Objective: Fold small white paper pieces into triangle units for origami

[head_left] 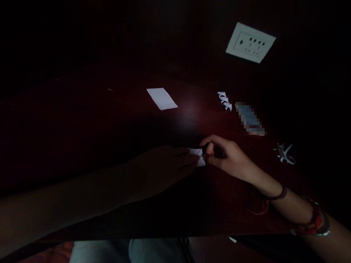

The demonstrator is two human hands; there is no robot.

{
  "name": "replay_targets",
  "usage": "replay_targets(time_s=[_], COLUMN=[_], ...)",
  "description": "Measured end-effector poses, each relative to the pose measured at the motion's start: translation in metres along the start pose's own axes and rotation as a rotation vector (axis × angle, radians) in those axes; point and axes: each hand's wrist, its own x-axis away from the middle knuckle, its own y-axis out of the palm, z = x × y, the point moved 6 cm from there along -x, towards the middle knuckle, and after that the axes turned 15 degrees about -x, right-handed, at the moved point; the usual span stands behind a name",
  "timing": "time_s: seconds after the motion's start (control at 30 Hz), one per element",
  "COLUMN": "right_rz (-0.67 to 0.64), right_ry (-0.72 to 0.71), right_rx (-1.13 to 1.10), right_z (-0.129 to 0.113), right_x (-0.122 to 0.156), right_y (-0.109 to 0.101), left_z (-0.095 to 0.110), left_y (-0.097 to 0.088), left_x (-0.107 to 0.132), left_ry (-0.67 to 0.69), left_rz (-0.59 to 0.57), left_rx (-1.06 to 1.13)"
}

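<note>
A small white piece of paper (196,152) with crease lines lies on the dark red wooden table, near its middle. My left hand (175,160), in deep shadow and with a ring on one finger, rests flat on the paper with its fingers stretched out and covers its left part. From the right, my right hand (223,155) meets the paper's edge, the thumb and a curled finger close together there. Its index finger arches above, apart from the thumb. Bracelets circle the right wrist and forearm.
Flat white paper sheets (162,99) lie farther back. Several small folded paper pieces (225,100) sit in a row beside a blurred-out phone-like object (250,119). Thin paper strips (285,153) are heaped at the right. A socket plate (250,42) is behind. The table's front edge (153,239) borders my legs.
</note>
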Motion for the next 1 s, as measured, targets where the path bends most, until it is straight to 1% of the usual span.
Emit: replay_targets(time_s=[0.2, 0.37, 0.5, 0.7, 0.77, 0.87, 0.93, 1.0], right_rz=[0.003, -0.002, -0.004, -0.008, 0.006, 0.022, -0.038, -0.126], right_ry=[0.01, 0.011, 0.0, -0.031, -0.074, -0.215, -0.317, -0.386], right_rx=[0.012, 0.03, 0.033, 0.081, 0.107, 0.171, 0.222, 0.286], right_z=[-0.001, -0.003, -0.004, -0.002, -0.003, -0.012, -0.018, -0.022], right_x=[-0.001, -0.002, -0.003, -0.002, -0.001, 0.004, 0.007, 0.011], right_y=[0.001, 0.001, 0.001, 0.002, 0.0, -0.006, -0.006, -0.004], left_z=[0.0, -0.001, -0.001, -0.002, -0.002, -0.004, -0.005, -0.006], left_y=[0.001, -0.002, -0.003, -0.004, -0.004, -0.003, -0.003, -0.004], left_x=[0.0, -0.002, -0.003, -0.006, -0.006, -0.006, -0.005, -0.005], left_ry=[-0.007, 0.0, 0.018, 0.041, 0.053, 0.059, 0.06, 0.061], left_rz=[-0.01, -0.023, -0.041, -0.027, -0.024, -0.018, -0.016, -0.01], left_rx=[-0.001, 0.024, 0.053, 0.091, 0.102, 0.125, 0.143, 0.156])
